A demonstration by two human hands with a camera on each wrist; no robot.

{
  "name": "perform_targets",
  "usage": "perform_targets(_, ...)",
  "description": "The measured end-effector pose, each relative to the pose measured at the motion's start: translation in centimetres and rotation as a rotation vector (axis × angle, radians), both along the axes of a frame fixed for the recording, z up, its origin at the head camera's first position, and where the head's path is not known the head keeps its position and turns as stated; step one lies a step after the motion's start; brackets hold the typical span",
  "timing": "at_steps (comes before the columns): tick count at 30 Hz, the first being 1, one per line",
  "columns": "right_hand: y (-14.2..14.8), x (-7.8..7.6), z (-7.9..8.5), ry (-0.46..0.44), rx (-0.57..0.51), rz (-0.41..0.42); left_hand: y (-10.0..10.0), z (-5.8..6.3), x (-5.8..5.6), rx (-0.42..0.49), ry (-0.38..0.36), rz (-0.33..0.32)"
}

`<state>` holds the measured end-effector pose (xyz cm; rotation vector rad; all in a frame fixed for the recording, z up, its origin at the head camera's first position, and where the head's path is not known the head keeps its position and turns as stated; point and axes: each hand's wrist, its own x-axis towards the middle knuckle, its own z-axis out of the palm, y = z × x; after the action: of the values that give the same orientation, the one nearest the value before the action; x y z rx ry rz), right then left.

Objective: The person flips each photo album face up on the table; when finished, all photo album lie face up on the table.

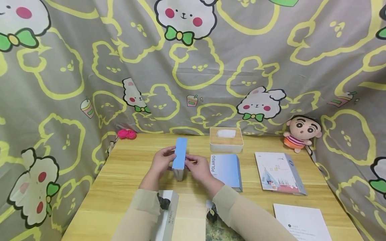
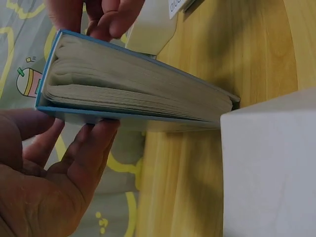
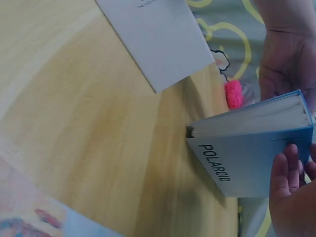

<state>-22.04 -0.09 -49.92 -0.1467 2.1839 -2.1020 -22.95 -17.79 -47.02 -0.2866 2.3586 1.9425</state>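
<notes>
A blue photo album is held upright between both hands, spine up, over the left middle of the table. My left hand grips its left cover near the spine; in the left wrist view the fingers lie against that cover. From the other side my right hand holds the right cover, fingertips on it. The word POLAROID shows on this cover of the album in the right wrist view. Thick pages fan slightly between the covers of the album in the left wrist view, its lower edge close to the tabletop.
A second blue POLAROID album lies right of the hands, before a tissue box. Further right are an illustrated album, a white book and a plush doll. A white box-like item stands by the left forearm.
</notes>
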Motion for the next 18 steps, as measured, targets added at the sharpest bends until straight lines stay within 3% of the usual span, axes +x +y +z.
perform_targets(10, -0.3, 0.4, -2.0, -0.029, 0.030, 0.033, 0.4, 0.3, 0.2, -0.060, 0.004, 0.078)
perform_targets(16, -0.4, 0.6, -3.1, -0.066, 0.123, 0.089, 1.0, 0.4, 0.3, -0.302, 0.075, 0.066)
perform_targets(18, -0.4, 0.6, -3.2, -0.055, 0.163, 0.102, 1.2, 0.6, 0.5, -0.343, 0.085, 0.051)
